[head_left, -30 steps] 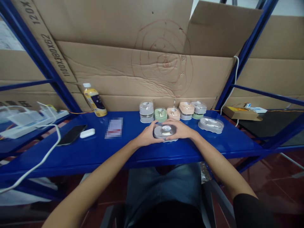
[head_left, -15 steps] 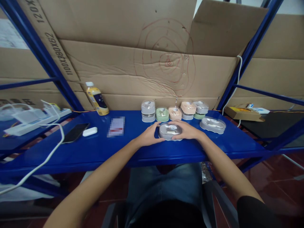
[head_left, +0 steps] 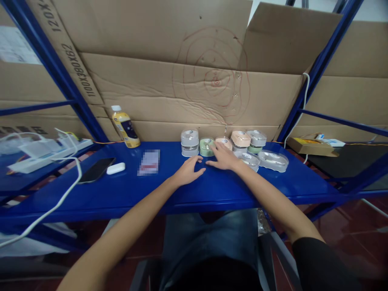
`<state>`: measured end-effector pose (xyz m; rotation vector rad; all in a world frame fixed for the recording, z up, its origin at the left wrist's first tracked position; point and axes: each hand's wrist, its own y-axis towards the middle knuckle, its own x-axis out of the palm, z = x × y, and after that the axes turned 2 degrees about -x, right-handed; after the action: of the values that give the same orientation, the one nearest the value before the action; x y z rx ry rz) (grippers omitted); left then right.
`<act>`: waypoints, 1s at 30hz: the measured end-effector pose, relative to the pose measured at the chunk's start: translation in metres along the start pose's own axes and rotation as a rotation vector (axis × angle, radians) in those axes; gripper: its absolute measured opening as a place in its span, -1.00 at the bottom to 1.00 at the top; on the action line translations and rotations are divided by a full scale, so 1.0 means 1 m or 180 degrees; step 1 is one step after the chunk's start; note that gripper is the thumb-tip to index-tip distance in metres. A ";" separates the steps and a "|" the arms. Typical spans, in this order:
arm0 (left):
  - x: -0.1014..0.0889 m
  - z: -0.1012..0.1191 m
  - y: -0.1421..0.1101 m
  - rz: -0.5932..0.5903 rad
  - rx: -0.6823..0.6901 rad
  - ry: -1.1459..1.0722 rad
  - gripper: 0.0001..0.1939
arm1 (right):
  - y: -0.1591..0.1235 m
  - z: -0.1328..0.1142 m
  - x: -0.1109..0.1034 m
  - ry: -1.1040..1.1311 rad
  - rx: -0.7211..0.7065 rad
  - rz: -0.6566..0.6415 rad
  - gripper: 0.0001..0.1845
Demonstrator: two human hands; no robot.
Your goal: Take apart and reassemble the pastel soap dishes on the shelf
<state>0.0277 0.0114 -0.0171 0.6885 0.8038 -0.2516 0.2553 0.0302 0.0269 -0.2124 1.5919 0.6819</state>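
Note:
My left hand [head_left: 189, 170] rests open on the blue shelf, fingers spread and touching nothing else. My right hand [head_left: 223, 157] is open and empty, its fingertips close to a green round plastic case [head_left: 206, 147] and a peach case [head_left: 224, 141]. That peach case is partly hidden behind the fingers. Just right of this hand sits a flat grey-lidded case [head_left: 247, 160]. Behind it stand a stacked peach case [head_left: 240, 139] and a grey-over-green stack [head_left: 256, 140]. A grey stack [head_left: 189, 143] stands left of the green case, and a clear oval case [head_left: 273, 161] lies at the right.
The blue metal shelf [head_left: 212, 192] carries a yellow bottle [head_left: 125, 127], a blurred card [head_left: 148, 162], a phone [head_left: 96, 170], a white earbud case [head_left: 115, 168] and a power strip [head_left: 50, 153] with white cables. Cardboard sheets stand behind.
The grey case held between my hands has moved back and right, and neither hand holds it now. My hands have parted, with the right hand reaching farther back.

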 end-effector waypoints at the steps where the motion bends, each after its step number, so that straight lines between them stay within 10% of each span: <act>1: -0.001 -0.001 0.000 0.0046 0.0008 0.0016 -0.59 | 0.012 -0.008 0.007 -0.0036 0.0052 -0.0106 -0.06; 12: -0.015 0.002 0.005 0.1175 -0.0160 -0.0039 -0.71 | -0.011 -0.043 -0.017 0.0160 0.0513 0.0404 -0.38; 16: -0.025 0.003 0.002 0.0678 0.0045 -0.0279 -0.39 | -0.009 -0.047 -0.021 0.0556 0.0991 -0.0016 -0.09; 21: -0.029 -0.008 0.000 -0.0273 0.0055 -0.0634 0.34 | -0.003 -0.028 -0.019 0.1661 -0.0417 -0.0207 0.14; 30: -0.027 -0.005 0.001 -0.0574 0.0296 -0.0740 0.15 | -0.013 -0.018 -0.013 0.1779 -0.0752 -0.0112 0.12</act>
<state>0.0066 0.0145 0.0010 0.6603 0.6343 -0.5256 0.2486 0.0064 0.0352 -0.6486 2.0276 0.8290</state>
